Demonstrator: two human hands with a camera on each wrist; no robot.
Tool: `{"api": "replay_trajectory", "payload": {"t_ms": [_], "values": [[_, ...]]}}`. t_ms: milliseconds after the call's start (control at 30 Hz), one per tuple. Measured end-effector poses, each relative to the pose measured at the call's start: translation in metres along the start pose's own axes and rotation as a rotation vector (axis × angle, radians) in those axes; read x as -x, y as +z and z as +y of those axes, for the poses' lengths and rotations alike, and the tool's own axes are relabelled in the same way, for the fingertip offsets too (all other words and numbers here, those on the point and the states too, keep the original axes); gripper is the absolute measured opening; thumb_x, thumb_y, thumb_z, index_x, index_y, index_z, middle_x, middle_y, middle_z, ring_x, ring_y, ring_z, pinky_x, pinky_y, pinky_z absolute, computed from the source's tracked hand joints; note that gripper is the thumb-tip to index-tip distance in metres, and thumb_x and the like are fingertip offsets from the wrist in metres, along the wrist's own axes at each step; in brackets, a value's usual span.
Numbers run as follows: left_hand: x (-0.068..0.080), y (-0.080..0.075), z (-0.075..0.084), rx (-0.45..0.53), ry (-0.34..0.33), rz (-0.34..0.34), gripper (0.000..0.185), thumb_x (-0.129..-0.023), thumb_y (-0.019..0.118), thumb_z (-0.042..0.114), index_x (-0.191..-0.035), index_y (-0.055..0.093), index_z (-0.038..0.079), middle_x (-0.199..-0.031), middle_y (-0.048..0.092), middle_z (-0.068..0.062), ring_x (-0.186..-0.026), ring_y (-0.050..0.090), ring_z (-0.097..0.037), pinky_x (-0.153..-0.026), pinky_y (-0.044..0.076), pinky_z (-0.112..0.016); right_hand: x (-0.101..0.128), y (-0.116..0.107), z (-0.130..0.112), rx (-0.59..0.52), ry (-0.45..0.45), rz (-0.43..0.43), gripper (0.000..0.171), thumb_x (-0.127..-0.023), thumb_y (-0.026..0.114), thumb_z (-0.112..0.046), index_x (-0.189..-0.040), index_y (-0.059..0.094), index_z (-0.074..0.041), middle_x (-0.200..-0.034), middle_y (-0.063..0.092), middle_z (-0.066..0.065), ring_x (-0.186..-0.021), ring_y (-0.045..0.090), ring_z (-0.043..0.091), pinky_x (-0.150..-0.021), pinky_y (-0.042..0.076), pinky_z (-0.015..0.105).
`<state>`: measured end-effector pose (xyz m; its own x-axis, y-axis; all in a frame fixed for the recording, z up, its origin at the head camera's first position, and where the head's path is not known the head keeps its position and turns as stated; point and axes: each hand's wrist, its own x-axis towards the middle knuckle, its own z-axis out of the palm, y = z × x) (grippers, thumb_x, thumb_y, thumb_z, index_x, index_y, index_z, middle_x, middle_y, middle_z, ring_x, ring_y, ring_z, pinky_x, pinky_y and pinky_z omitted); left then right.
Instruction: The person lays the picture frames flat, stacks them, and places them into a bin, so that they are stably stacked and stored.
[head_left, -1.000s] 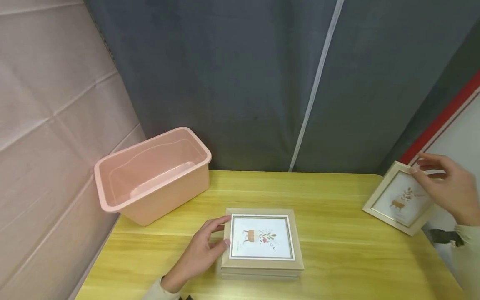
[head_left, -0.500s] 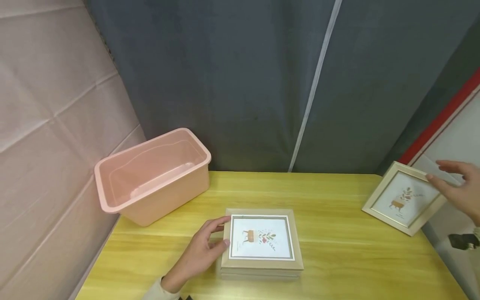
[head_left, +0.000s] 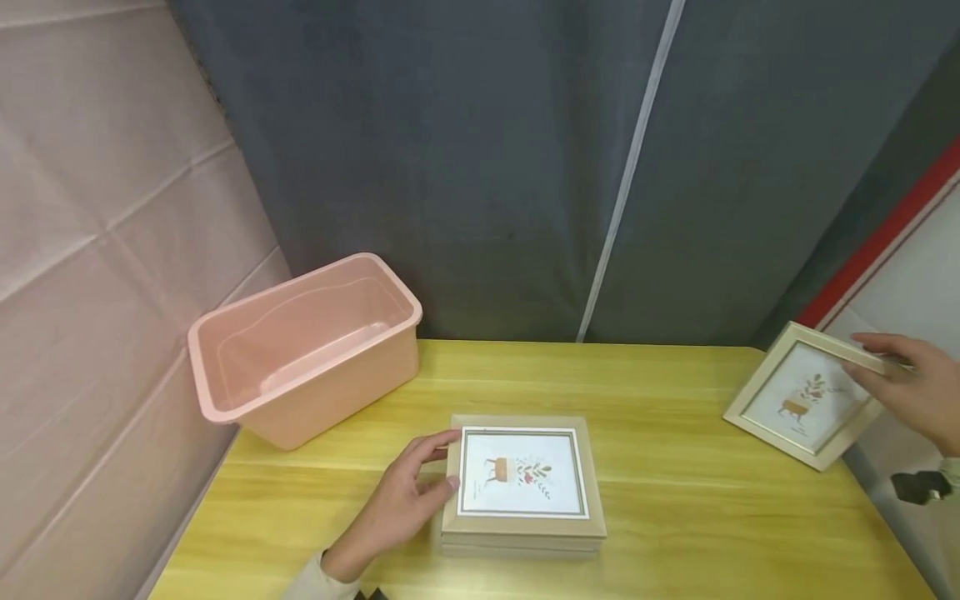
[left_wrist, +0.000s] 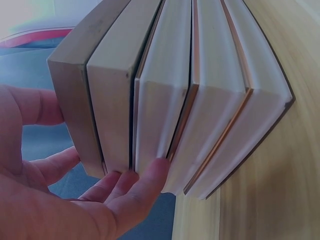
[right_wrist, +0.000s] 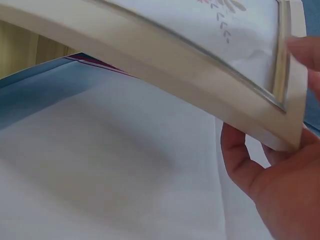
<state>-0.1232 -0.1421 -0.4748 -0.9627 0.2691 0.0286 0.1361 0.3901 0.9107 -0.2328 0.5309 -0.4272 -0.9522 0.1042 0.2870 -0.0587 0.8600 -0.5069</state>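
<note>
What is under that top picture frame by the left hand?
More frames: the top picture frame caps a stack of frames on the table. Their pictures are covered.

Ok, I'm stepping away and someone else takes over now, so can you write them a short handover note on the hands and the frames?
Left hand: fingers rest against the left edge of the stack of frames, which lies flat mid-table; the left wrist view shows several frames in it.
Right hand: grips the upper right corner of the single frame at the table's right edge, thumb beneath, frame tilted and partly past the edge.
Pink bin: back left of the table, nothing in it.
Done: one frame in hand.
Left: no frame is in the bin; the stack is unmoved.
</note>
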Motion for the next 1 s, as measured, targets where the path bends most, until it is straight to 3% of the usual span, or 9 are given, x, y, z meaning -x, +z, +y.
{"api": "replay_trajectory", "payload": {"t_ms": [67, 133, 167, 233, 400, 433, 600, 800, 1000], "values": [[0.0, -0.001, 0.0, 0.003, 0.002, -0.004, 0.058, -0.1, 0.072, 0.02, -0.154, 0.053, 0.029, -0.154, 0.052, -0.011, -0.138, 0.053, -0.039, -0.101, 0.061, -0.052, -0.002, 0.0, -0.001, 0.037, -0.026, -0.013, 0.054, -0.105, 0.066, -0.017, -0.149, 0.05, 0.009, -0.139, 0.05, 0.042, -0.112, 0.057, -0.002, -0.086, 0.049, 0.014], [0.001, -0.001, 0.001, 0.011, 0.004, -0.007, 0.057, -0.1, 0.072, 0.021, -0.153, 0.053, 0.028, -0.154, 0.052, -0.011, -0.138, 0.052, -0.039, -0.101, 0.06, -0.052, -0.003, -0.002, -0.001, 0.076, -0.034, -0.025, 0.053, -0.103, 0.069, -0.016, -0.148, 0.052, 0.007, -0.131, 0.054, 0.041, -0.088, 0.04, -0.023, -0.061, 0.035, 0.008], [0.001, -0.001, 0.001, 0.014, 0.005, -0.009, 0.057, -0.1, 0.072, 0.021, -0.153, 0.053, 0.028, -0.154, 0.052, -0.011, -0.138, 0.052, -0.039, -0.101, 0.06, -0.053, -0.003, -0.002, -0.001, 0.085, -0.031, -0.037, 0.054, -0.102, 0.07, -0.016, -0.148, 0.052, 0.006, -0.129, 0.055, 0.04, -0.083, 0.031, -0.027, -0.056, 0.036, 0.011], [0.0, -0.001, 0.002, 0.018, 0.006, -0.012, 0.057, -0.1, 0.073, 0.021, -0.153, 0.053, 0.029, -0.154, 0.052, -0.011, -0.138, 0.052, -0.039, -0.101, 0.06, -0.052, -0.003, -0.004, -0.003, 0.106, -0.033, -0.053, 0.054, -0.101, 0.072, -0.016, -0.149, 0.053, 0.003, -0.125, 0.058, 0.041, -0.076, 0.045, -0.018, -0.055, 0.039, 0.018], [-0.002, -0.001, 0.001, 0.011, -0.002, -0.015, 0.057, -0.1, 0.073, 0.021, -0.153, 0.054, 0.029, -0.154, 0.052, -0.01, -0.138, 0.053, -0.037, -0.1, 0.061, -0.047, -0.002, -0.008, -0.013, 0.123, -0.069, -0.109, 0.051, -0.102, 0.07, -0.016, -0.149, 0.055, -0.001, -0.121, 0.061, 0.041, -0.074, 0.052, -0.008, -0.056, 0.041, 0.022], [-0.002, -0.001, 0.002, 0.011, -0.003, -0.015, 0.057, -0.1, 0.073, 0.021, -0.153, 0.054, 0.029, -0.154, 0.052, -0.011, -0.138, 0.053, -0.037, -0.1, 0.061, -0.047, -0.002, -0.008, -0.015, 0.12, -0.08, -0.119, 0.05, -0.103, 0.069, -0.015, -0.149, 0.055, -0.002, -0.121, 0.061, 0.04, -0.074, 0.046, -0.014, -0.055, 0.041, 0.022], [-0.004, -0.001, 0.001, 0.015, -0.013, -0.018, 0.057, -0.1, 0.073, 0.019, -0.153, 0.054, 0.028, -0.155, 0.051, -0.01, -0.138, 0.053, -0.037, -0.101, 0.061, -0.044, 0.0, -0.009, -0.025, 0.107, -0.154, -0.137, 0.051, -0.103, 0.067, -0.011, -0.152, 0.053, -0.006, -0.126, 0.058, 0.038, -0.074, 0.044, -0.017, -0.054, 0.04, 0.022], [-0.007, -0.001, 0.002, 0.029, -0.013, -0.025, 0.057, -0.1, 0.073, 0.019, -0.153, 0.054, 0.028, -0.156, 0.051, -0.01, -0.139, 0.052, -0.038, -0.102, 0.06, -0.045, 0.0, -0.008, -0.037, 0.107, -0.279, -0.094, 0.052, -0.1, 0.071, -0.006, -0.15, 0.057, -0.005, -0.126, 0.06, 0.035, -0.082, 0.04, -0.022, -0.054, 0.036, 0.016], [-0.007, 0.0, 0.003, 0.036, -0.018, -0.022, 0.055, -0.1, 0.073, 0.019, -0.152, 0.055, 0.027, -0.155, 0.051, -0.011, -0.139, 0.052, -0.039, -0.103, 0.06, -0.047, 0.002, -0.01, -0.054, 0.081, -0.273, -0.087, 0.051, -0.101, 0.072, -0.013, -0.15, 0.059, -0.013, -0.125, 0.062, 0.03, -0.094, 0.031, -0.03, -0.061, 0.032, 0.007]]}}
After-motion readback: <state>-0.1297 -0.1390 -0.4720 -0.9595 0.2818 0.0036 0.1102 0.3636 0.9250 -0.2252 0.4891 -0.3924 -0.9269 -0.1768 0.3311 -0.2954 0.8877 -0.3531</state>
